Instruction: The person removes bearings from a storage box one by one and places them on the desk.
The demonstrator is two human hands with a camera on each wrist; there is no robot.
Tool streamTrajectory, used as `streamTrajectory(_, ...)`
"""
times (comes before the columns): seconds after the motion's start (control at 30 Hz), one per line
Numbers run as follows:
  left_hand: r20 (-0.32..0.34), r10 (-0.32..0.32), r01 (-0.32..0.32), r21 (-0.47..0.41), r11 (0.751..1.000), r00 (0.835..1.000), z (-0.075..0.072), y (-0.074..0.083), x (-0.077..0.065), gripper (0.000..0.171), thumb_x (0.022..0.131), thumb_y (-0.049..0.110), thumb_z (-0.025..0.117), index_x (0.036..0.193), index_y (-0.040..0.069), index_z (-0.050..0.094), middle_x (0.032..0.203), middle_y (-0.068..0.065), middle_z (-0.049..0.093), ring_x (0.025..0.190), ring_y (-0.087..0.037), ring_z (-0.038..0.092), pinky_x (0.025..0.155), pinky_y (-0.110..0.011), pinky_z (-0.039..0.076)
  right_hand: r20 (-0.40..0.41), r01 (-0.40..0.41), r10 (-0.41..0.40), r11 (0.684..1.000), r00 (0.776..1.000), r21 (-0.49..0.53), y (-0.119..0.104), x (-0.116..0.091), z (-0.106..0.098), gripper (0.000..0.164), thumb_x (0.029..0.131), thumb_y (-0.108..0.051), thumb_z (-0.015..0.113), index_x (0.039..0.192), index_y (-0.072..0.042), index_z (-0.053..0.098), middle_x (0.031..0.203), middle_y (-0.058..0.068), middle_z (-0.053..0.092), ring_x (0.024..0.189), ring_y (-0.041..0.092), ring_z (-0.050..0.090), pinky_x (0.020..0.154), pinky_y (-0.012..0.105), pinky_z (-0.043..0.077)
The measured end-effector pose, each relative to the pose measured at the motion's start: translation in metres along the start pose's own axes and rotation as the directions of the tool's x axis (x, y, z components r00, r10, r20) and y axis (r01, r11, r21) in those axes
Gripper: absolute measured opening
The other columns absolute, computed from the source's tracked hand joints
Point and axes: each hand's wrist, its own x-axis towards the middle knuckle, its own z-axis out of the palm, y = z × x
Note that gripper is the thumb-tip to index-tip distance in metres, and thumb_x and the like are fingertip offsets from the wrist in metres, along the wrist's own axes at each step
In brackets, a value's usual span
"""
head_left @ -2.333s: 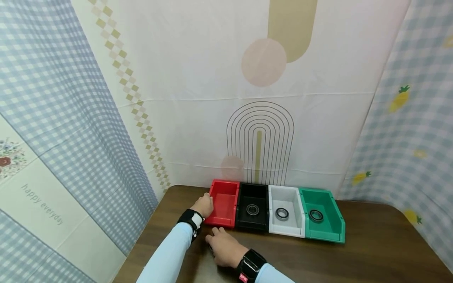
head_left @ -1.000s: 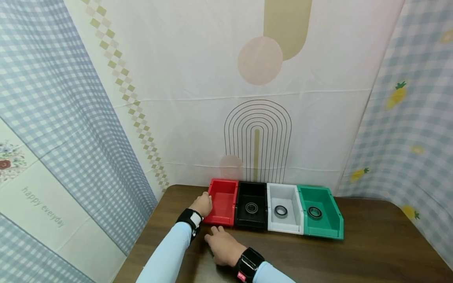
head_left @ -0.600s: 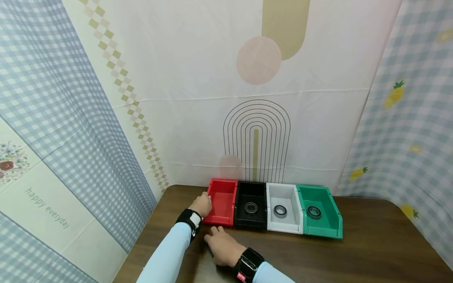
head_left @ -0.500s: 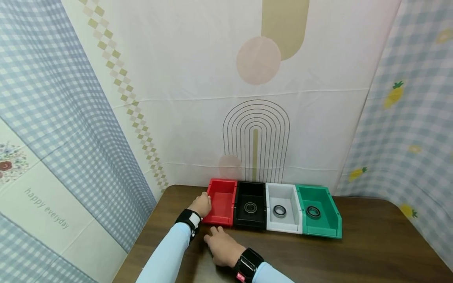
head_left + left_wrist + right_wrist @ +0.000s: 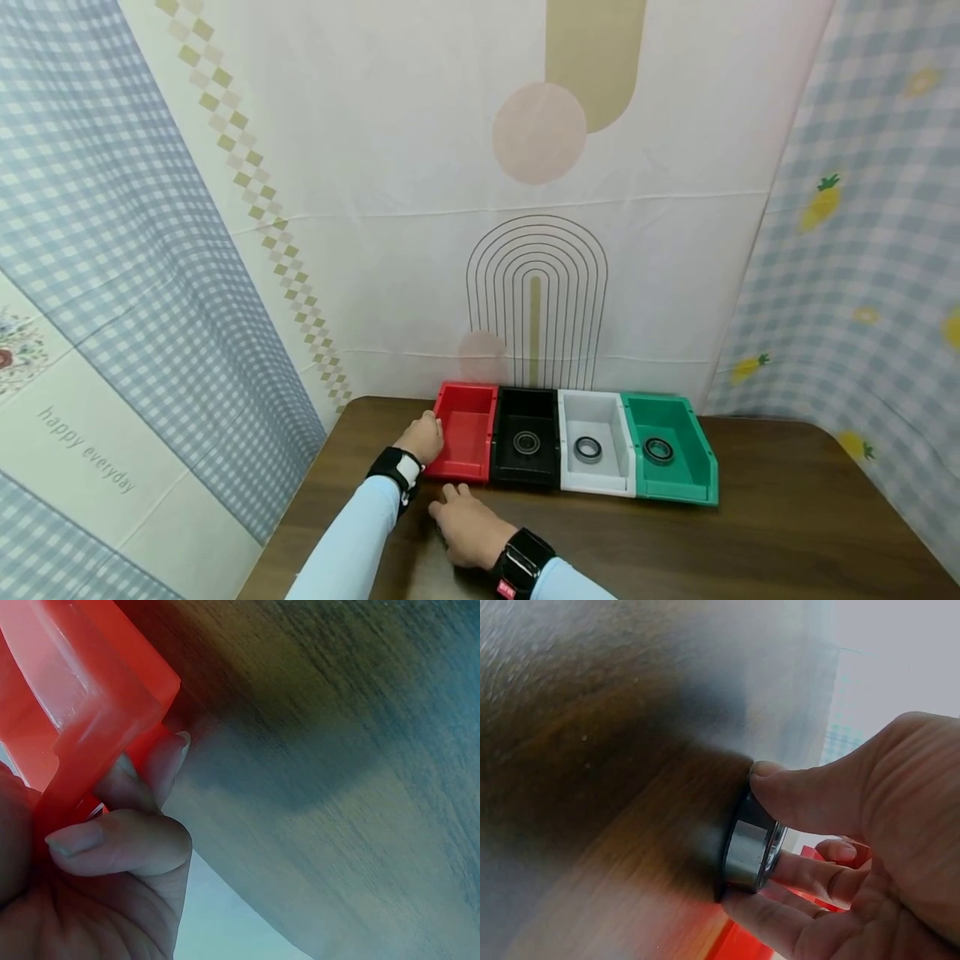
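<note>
My left hand (image 5: 422,437) grips the left side wall of the red bin (image 5: 465,429); in the left wrist view the fingers (image 5: 135,844) curl around its wall. In front of that bin my right hand (image 5: 471,527) is low over the table. The right wrist view shows its thumb and fingers pinching a ball bearing (image 5: 748,847), a steel ring with dark faces, right at the wood. From the head view the hand hides this bearing. Nothing lies inside the red bin.
Beside the red bin stand a black bin (image 5: 525,400), a white bin (image 5: 628,483) and a green bin (image 5: 697,479) in a row, each with one bearing inside. They sit on a brown wooden table (image 5: 787,517), against a printed cloth (image 5: 420,275).
The head view has shifted slightly, so everything appears a little further left. Both hands keep their places: the left on the red bin, the right low in front of it.
</note>
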Motion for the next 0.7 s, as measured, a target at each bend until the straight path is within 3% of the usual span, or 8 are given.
streamTrajectory(0.23, 0.014, -0.025, 0.026, -0.027, 0.999, 1.000, 0.0014, -0.0018, 0.0019, 0.031, 0.115, 0.028, 0.039, 0.122, 0.001, 0.053, 0.082, -0.013, 0.064, 0.069, -0.022, 0.065, 0.062, -0.038, 0.053, -0.016, 0.025, -0.025, 1.000, 1.000, -0.007, -0.0021, -0.0040, -0.0031, 0.045, 0.080, -0.015, 0.088, 0.122, -0.018, 0.072, 0.117, 0.003, 0.061, 0.111, 0.024, 0.061, 0.090, 0.029, 0.057)
streamTrajectory(0.43, 0.035, -0.036, 0.037, -0.042, 0.998, 0.999, -0.0051, 0.0046, -0.0028, 0.036, 0.116, 0.029, 0.036, 0.125, -0.002, 0.052, 0.087, -0.018, 0.066, 0.073, -0.027, 0.066, 0.065, -0.042, 0.055, -0.022, 0.024, -0.025, 1.000, 0.999, -0.019, -0.0036, -0.0051, -0.0054, 0.044, 0.080, -0.015, 0.088, 0.121, -0.017, 0.072, 0.116, 0.003, 0.061, 0.106, 0.022, 0.058, 0.087, 0.028, 0.055)
streamTrajectory(0.7, 0.041, -0.058, 0.059, -0.029, 0.998, 0.997, -0.0038, 0.0025, 0.0008, 0.034, 0.115, 0.029, 0.039, 0.125, -0.001, 0.053, 0.087, -0.017, 0.066, 0.072, -0.026, 0.067, 0.065, -0.042, 0.056, -0.020, 0.011, -0.011, 1.000, 1.000, -0.016, -0.0022, -0.0014, -0.0010, 0.046, 0.081, -0.015, 0.087, 0.124, -0.018, 0.072, 0.118, 0.003, 0.060, 0.107, 0.022, 0.058, 0.086, 0.027, 0.055)
